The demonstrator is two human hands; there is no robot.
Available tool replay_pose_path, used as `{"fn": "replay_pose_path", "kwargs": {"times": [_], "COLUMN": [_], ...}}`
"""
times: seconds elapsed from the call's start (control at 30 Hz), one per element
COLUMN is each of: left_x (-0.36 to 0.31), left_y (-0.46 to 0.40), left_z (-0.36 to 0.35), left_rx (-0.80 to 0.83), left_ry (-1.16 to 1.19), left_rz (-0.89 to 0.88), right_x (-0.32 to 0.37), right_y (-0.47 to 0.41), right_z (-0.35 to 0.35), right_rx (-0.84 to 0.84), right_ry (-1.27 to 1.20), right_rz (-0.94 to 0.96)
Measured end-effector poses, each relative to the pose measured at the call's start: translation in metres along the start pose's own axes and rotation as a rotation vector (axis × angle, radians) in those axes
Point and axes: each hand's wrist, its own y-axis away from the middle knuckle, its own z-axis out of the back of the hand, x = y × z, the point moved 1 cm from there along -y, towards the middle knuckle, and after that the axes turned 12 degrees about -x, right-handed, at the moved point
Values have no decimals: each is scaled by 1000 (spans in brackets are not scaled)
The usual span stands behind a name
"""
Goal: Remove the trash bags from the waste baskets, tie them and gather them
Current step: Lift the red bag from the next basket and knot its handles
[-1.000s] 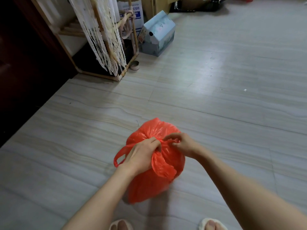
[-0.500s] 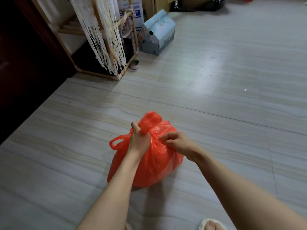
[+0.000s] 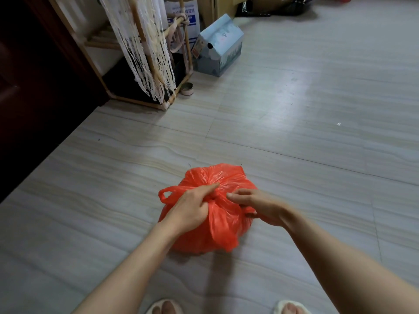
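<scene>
- Head view, looking down: a red trash bag (image 3: 210,225) sits on the pale striped floor (image 3: 294,109) at 6 o'clock of the picture, just ahead of two slippered feet (image 3: 226,308).
- Left hand (image 3: 192,209): its fingers are curled round the bag's gathered neck, with the plastic bunched in its fist. One handle loop (image 3: 166,196) sticks out free at 9 o'clock of this hand.
- Right hand (image 3: 256,205): it lies on the bag's top at 3 o'clock of the knot. The index finger is stretched toward the neck, while the lower fingers appear to pinch a strip of red plastic; the hold itself is partly hidden.
- Step in hand, as judged: tying. The bag is already out of its basket, and no basket is in view.
- Next move, as judged: each hand needs one handle, drawn crosswise and pulled snug. The free loop at 9 o'clock must be caught first, and thin film may tear if jerked.
- Bag's attitude: it stands upright, neck up toward the camera. The body is squat and rounded, so no long axis is plain. A loose flap (image 3: 223,232) hangs from the neck toward 6 o'clock.
- Surroundings: a wooden rack (image 3: 145,53) hung with white netting stands at 11 o'clock, well apart from the bag, with a blue carton (image 3: 220,48) and a small round tin (image 3: 187,88) beside it.
</scene>
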Motion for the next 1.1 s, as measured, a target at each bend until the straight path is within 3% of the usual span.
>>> {"fn": "replay_pose_path", "kwargs": {"times": [0.07, 0.13, 0.4, 0.5, 0.6, 0.83, 0.9, 1.0, 1.1], "left_x": [2, 5, 10, 10, 6, 15, 16, 19, 19], "left_y": [-8, -12, -14, -13, -11, -7, -13, -20, -17], "left_z": [-1, -5, -20, -22, -23, -19, -14, -10, -13], "left_rx": [-94, -198, -385, -488, -491, -242, -324, -601, -587], "left_ry": [165, 265, 393, 279, 173, -155, -7, 278, 121], "left_rz": [279, 432, 553, 599, 567, 263, 385, 712, 742], "right_x": [2, 7, -1, 5, 10, 0, 0, 4, 5], "right_y": [-1, -2, -14, -12, -8, -4, -5, -8, -8], "right_z": [-4, -11, -42, -43, -40, -38, -37, -40, -47], "right_rx": [11, 26, -131, -72, 2, -6, -29, -34, -40], "right_ry": [63, 161, 598, 505, 364, 148, 95, 95, 165], "right_rz": [-7, 3, 163, 228, 213, 103, 91, 113, 140]}}
